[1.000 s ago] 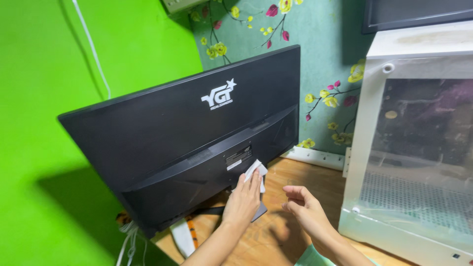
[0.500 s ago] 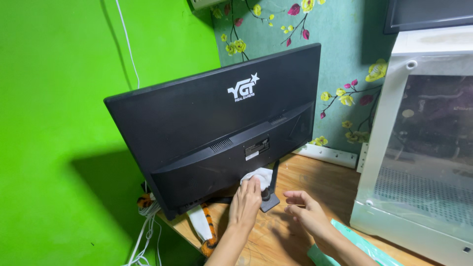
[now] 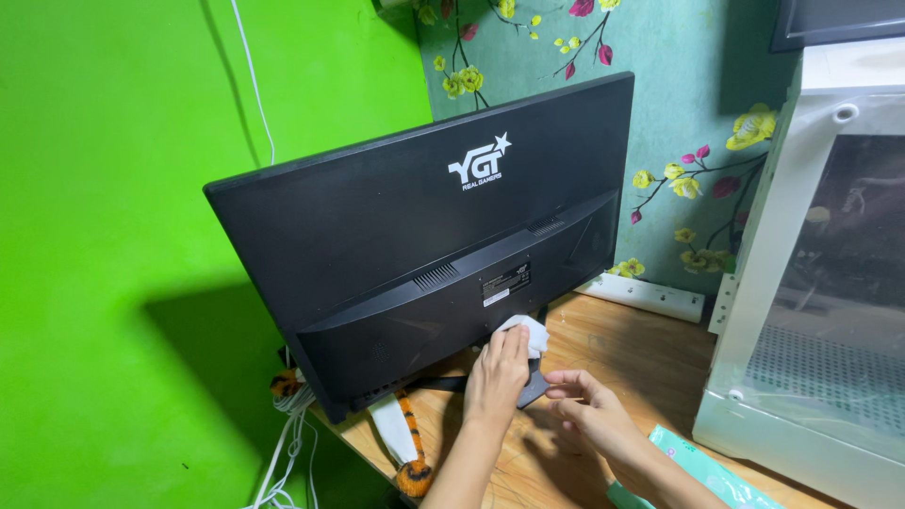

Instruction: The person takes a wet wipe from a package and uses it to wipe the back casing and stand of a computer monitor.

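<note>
A bright green wall (image 3: 113,236) filled the left side, with a thin white cable (image 3: 253,85) running down it. Below the wooden desk (image 3: 650,353) edge hung a bundle of white cords (image 3: 283,443), and a striped orange, black and white plush tail (image 3: 407,443) lay beneath the monitor. The monitor (image 3: 396,236), matte black plastic with its back turned to the camera, stood tilted and blocked the desk behind it. The left hand (image 3: 498,382) pressed a crumpled white cloth (image 3: 528,332) against the monitor's lower back edge by the stand (image 3: 533,386), fingers together and flat on the cloth. Just beside it, the right hand (image 3: 589,415) hovered over the desk, fingers loosely curled and holding nothing. A teal packet (image 3: 702,471) lay near the right forearm. Farthest right stood a white computer case (image 3: 820,283) with a glossy glass side panel, before flowered teal wallpaper (image 3: 679,113).
</note>
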